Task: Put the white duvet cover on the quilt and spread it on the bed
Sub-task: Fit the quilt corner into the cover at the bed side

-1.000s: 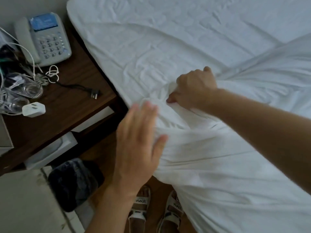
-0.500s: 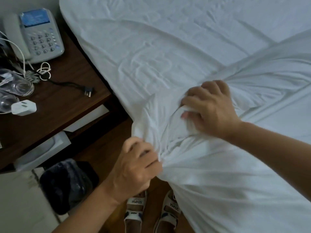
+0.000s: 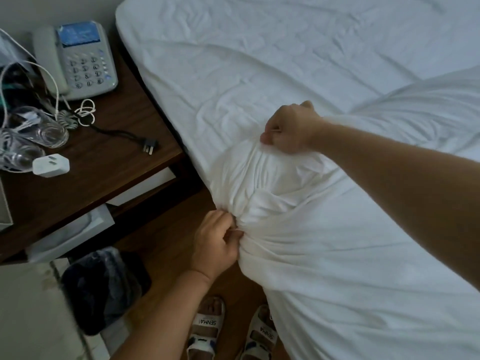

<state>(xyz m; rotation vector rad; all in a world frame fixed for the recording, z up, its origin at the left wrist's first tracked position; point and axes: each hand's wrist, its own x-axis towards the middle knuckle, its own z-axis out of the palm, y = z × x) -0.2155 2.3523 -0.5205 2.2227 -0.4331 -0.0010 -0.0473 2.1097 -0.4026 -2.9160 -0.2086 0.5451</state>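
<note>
White duvet cover (image 3: 324, 255): bunched at the near corner of the bed (image 3: 259, 61), draping over the bed's edge toward the floor. Left hand (image 3: 215, 245): grip clamped on a gathered fold at the lower edge of the bunch. Right hand (image 3: 291, 128): grip clenched on the cover's upper fold, fist down. Quilt: probably the bulge inside the bunch, not directly visible. Tabletop (image 3: 109, 162), left: telephone (image 3: 78, 61), white charger (image 3: 50, 165), black plug (image 3: 149, 146).
</note>
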